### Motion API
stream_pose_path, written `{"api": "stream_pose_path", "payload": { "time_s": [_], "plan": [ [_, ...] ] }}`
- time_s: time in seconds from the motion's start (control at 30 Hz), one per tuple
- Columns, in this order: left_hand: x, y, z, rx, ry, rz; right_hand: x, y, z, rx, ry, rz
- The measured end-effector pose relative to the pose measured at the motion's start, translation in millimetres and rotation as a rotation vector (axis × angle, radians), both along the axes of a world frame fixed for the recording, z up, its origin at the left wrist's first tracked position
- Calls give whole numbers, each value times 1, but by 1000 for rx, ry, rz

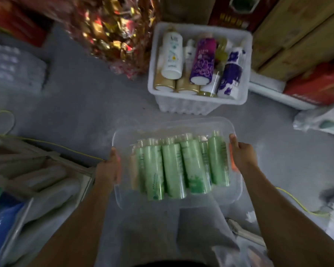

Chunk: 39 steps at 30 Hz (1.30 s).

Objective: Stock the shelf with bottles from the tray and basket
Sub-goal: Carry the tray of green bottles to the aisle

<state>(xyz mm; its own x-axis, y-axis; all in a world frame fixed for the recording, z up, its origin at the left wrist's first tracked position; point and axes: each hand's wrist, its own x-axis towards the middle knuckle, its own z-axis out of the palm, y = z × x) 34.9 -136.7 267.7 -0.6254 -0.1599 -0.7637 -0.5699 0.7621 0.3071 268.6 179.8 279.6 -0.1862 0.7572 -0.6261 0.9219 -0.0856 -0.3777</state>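
Left hand [109, 166] and right hand [240, 151] grasp opposite short edges of the clear tray [174, 126], apparently above the floor. Green bottles [174, 166] lie side by side inside. Beyond its far edge stands the white basket [181, 105] of mixed bottles [201, 60].

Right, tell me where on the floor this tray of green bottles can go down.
Bare grey floor lies open left of the white basket, beyond the clear tray that the left hand and right hand grip. Another patch sits right of the tray. Crowded: foil wrap and boxes behind the basket.
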Motion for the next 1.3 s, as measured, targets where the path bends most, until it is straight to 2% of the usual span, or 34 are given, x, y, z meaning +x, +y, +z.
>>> {"api": "stream_pose_path", "payload": {
  "time_s": [0.07,0.17,0.27,0.47,0.63,0.8,0.9,1.0,1.1,1.3],
  "plan": [
    [11,-11,38,19,44,58,-3,-4,40,14,5,68],
    [39,-27,77,109,61,138,10,-13,62,-6,-18,158],
    [79,-47,88,191,116,219,20,-20,64,-51,-17,221],
    [186,-80,88,120,75,554,2,-20,90,-81,-15,493],
    [246,-118,95,136,70,724,-4,-54,104,-84,-63,696],
    [322,-180,83,133,62,967,-16,-134,111,-49,-102,874],
    [374,-232,46,134,9,1044,-13,-192,106,-28,-87,989],
    [402,-274,77,105,50,1055,-7,-253,102,-33,-152,1113],
    [427,-316,81,88,78,1085,-11,-311,98,-12,-163,1218],
    [478,-355,86,56,140,1314,-34,-406,105,13,-108,1491]
  ]
}}
